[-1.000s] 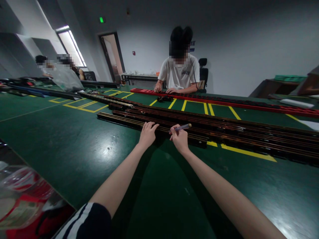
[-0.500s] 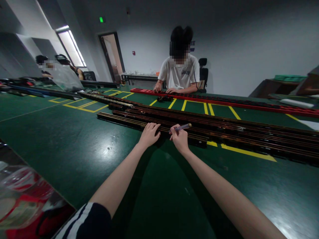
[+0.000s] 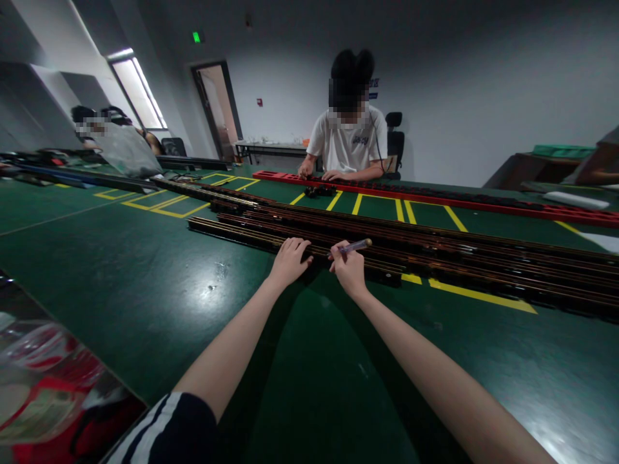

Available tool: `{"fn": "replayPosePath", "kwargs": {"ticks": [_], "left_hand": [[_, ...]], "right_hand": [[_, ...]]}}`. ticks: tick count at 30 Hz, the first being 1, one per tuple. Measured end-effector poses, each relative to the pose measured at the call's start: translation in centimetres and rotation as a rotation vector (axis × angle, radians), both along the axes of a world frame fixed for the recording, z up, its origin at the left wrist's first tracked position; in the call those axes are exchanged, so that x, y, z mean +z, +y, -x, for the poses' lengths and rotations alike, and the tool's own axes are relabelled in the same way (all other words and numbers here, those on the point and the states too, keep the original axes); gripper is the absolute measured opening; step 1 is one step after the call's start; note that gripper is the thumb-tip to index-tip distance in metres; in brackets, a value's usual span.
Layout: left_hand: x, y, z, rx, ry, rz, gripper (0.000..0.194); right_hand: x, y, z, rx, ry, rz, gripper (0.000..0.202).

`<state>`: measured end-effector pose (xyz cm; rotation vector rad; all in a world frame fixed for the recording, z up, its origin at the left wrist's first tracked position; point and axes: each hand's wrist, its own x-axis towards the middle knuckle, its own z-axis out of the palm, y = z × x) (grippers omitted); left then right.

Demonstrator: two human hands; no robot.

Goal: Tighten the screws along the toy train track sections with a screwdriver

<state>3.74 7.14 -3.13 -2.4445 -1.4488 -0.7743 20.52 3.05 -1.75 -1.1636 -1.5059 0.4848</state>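
My left hand (image 3: 291, 263) lies on the nearest long dark rail (image 3: 232, 236), its fingers stretched across the top and its thumb set apart on the near side. In my right hand (image 3: 349, 269) is a pen (image 3: 356, 246) with a see-through barrel and a brownish-yellow end. The pen leans with that end up to the right; its tip is hidden at my fingers, close over the same rail. Thin brass-coloured lines run along the rail, which ends just right of my right hand.
More dark rails (image 3: 483, 258) lie bundled just beyond. Across the green table (image 3: 159, 277), a co-worker (image 3: 349, 142) has both hands at a long red rack (image 3: 435, 200). A clear plastic bag (image 3: 128, 151) stands at the far left. Plastic bottles (image 3: 43, 386) are at the lower left.
My hands and the pen keep almost the same place on the rail. At the far left, a person's head has shifted slightly.
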Motion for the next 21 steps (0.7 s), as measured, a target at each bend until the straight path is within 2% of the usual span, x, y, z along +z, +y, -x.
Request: {"fn": "replayPosePath", "kwargs": {"ticks": [21], "left_hand": [[0.04,-0.24,-0.35,0.042,0.027,-0.023,0.033]], "right_hand": [[0.18,-0.16,0.08,0.0,0.019,-0.008,0.026]]}}
